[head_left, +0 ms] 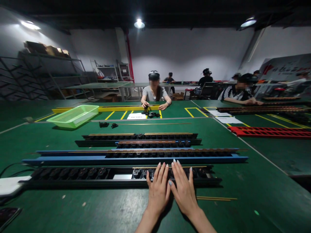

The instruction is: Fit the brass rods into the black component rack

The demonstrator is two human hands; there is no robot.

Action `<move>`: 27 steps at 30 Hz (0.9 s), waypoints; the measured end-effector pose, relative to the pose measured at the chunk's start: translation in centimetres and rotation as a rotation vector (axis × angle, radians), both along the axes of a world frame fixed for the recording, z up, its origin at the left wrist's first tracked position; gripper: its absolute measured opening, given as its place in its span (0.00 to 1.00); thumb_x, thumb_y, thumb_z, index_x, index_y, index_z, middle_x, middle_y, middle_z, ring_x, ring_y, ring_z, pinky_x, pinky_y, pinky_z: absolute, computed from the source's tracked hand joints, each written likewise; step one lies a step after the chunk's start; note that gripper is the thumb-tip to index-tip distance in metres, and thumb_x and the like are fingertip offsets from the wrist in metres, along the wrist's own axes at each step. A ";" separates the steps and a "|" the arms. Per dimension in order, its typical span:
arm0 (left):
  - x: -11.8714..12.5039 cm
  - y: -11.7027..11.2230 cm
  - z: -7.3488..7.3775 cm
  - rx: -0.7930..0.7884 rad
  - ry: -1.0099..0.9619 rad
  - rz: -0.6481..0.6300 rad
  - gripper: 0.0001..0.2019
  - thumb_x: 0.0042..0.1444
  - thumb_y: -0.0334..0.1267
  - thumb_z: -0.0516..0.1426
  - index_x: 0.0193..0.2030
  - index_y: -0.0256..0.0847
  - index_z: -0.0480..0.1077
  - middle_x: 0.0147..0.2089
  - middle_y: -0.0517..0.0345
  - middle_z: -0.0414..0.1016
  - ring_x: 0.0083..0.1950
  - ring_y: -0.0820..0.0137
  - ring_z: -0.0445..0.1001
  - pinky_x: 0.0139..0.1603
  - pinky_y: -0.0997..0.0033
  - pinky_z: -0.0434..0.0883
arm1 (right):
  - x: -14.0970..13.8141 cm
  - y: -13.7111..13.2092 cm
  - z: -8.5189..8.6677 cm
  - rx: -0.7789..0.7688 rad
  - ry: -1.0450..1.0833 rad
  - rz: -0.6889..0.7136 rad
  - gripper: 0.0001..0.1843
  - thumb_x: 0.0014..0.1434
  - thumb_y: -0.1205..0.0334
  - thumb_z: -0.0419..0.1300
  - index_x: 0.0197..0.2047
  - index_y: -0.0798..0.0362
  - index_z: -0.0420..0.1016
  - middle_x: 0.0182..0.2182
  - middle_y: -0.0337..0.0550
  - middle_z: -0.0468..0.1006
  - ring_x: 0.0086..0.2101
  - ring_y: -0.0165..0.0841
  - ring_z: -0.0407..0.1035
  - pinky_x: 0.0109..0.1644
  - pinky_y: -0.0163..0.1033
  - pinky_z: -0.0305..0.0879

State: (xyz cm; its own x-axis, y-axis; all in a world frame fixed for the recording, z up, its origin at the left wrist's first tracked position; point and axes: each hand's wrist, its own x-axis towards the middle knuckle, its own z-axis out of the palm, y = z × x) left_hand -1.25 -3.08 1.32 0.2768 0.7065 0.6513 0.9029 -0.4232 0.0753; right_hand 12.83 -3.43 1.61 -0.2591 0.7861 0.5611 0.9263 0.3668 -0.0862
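Note:
Side by side, my left hand [158,189] and my right hand [183,187] lie with fingers stretched over the nearest black rail [97,184]. Their fingertips rest on or just above the row of black blocks [137,173] inside it; the exact contact is hidden under the fingers. More black blocks [73,173] fill the rail's left part, and a pale gap [125,177] separates the two groups. A thin brass strip [201,167] runs along the far side of the blocks. Two loose brass rods [216,198] lie on the table right of my right wrist.
Behind are a long blue rail [73,159] and another black rail [97,142]. A green basket [75,116] stands at far left, red rails [272,132] at right. Across the green table [60,210] a person [155,92] handles black parts. A white device [12,185] sits at left.

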 end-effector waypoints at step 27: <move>0.2 -0.1 0.3 0.015 -0.033 0.016 0.26 0.61 0.33 0.47 0.67 0.44 0.53 0.64 0.54 0.65 0.67 0.69 0.58 0.69 0.56 0.28 | 1.2 0.7 -0.5 0.082 0.034 -0.154 0.31 0.67 0.57 0.44 0.70 0.53 0.43 0.61 0.49 0.65 0.61 0.39 0.58 0.67 0.57 0.32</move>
